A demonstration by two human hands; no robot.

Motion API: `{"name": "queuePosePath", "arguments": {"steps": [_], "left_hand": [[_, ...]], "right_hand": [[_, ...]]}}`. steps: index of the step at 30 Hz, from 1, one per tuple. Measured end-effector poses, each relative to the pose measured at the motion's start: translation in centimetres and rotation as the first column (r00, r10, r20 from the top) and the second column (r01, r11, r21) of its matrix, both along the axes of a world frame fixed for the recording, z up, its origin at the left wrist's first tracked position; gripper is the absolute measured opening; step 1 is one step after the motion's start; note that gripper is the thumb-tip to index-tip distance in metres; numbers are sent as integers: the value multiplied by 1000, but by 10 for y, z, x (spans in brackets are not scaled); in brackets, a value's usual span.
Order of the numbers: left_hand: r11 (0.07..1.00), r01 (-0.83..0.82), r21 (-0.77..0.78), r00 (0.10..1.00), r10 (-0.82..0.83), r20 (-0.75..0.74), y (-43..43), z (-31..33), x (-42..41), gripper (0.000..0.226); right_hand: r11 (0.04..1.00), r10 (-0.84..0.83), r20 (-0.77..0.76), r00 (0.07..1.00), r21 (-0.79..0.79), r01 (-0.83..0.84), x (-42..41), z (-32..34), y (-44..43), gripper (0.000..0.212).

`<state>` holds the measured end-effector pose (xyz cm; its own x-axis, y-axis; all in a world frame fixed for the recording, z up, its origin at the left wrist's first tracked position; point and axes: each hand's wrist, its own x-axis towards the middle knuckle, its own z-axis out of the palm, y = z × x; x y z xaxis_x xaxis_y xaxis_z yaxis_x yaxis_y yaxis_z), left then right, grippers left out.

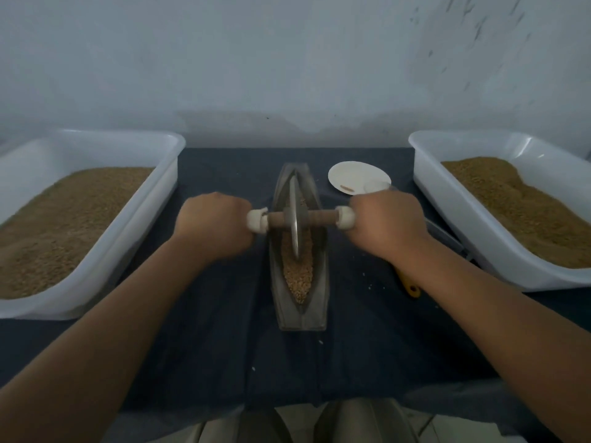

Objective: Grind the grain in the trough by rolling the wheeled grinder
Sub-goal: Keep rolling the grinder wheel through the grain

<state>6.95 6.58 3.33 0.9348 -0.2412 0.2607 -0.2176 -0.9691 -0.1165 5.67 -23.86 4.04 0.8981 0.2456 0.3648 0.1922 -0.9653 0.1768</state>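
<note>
Both sets of fingers are curled under and out of sight, each fist wrapped tight round one end of the wooden axle. The left hand [214, 225] grips just outside a white end cap, and the right hand [388, 225] does the same on its side. Between them sits the wheeled grinder [295, 219], its thin metal disc upright and set down into the trough [321, 292] near the middle of its length. The trough is a narrow, boat-shaped vessel lying lengthwise away from the person. Pale grain [299, 279] fills its groove on the near side of the disc.

The trough rests on a dark blue cloth [208, 330]. A white plate [355, 177] lies just beyond the right hand, and a yellow tool handle [411, 287] shows beside the right forearm. 2 white plastic tubs flank the work — a left tub [140, 225] and a right tub [447, 193] — each holding brown granular fill.
</note>
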Motion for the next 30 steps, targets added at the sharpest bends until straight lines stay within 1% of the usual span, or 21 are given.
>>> {"name": "queuePosePath", "arguments": {"steps": [1,3,5,6,8,10,12,13,15,17,18,20,21,22,23,25,28,30], "left_hand": [[1000,16,16,1000,-16,16,5,-5,-17,30],[998,62,27,995,-64,70,13,-9,-48,35],[993,116,18,987,-117,112,16,-10,-59,38],[992,124,27,985,-127,114,15,-8,-56,38],[993,97,67,992,-101,72,7,0,-35,34],[995,51,81,997,-55,53,-6,10,-1,30],[998,9,69,999,-11,37,-15,20,29,29],[998,2,65,999,-4,38,-18,24,39,31],[997,16,82,999,-20,48,-22,29,45,32],[995,32,99,999,-36,40,-20,28,32,26],[994,41,99,999,-43,23,-15,24,20,24],[995,70,78,997,-72,22,-3,13,-12,27],[994,88,64,994,-91,55,3,7,-29,33],[993,107,59,989,-112,92,8,2,-45,38],[990,126,66,983,-133,126,11,-1,-56,43],[988,126,83,978,-138,154,11,-3,-60,43],[994,73,87,989,-83,123,1,0,-29,34],[999,19,36,996,-22,87,-6,2,2,31]], "right_hand": [[998,54,24,998,-19,-54,-14,0,-3,37],[990,140,21,990,0,-140,-37,2,-9,34],[987,159,-10,987,10,-159,-44,2,-14,33],[990,142,-35,989,17,-142,-42,0,-15,32],[996,63,-59,996,69,-59,-28,-5,-11,37],[994,-31,-12,999,106,32,-5,-9,-3,42],[984,-115,-20,993,134,117,19,-7,5,40],[978,-144,-60,988,147,151,28,-5,8,38],[972,-153,-153,976,156,177,33,-2,8,38],[980,-106,-198,974,146,136,18,-1,3,40],[987,-71,-182,981,131,96,6,-1,0,42],[991,36,-63,997,132,-27,-25,-4,-6,43],[986,89,-5,996,141,-87,-39,-5,-10,42],[981,127,21,992,144,-128,-49,-5,-13,41],[979,142,11,990,143,-142,-57,-6,-16,41],[982,135,-29,990,139,-130,-60,-9,-16,43],[986,99,68,993,131,-107,-34,-11,-9,38],[995,5,66,998,95,-11,-4,-8,-1,34]]}}
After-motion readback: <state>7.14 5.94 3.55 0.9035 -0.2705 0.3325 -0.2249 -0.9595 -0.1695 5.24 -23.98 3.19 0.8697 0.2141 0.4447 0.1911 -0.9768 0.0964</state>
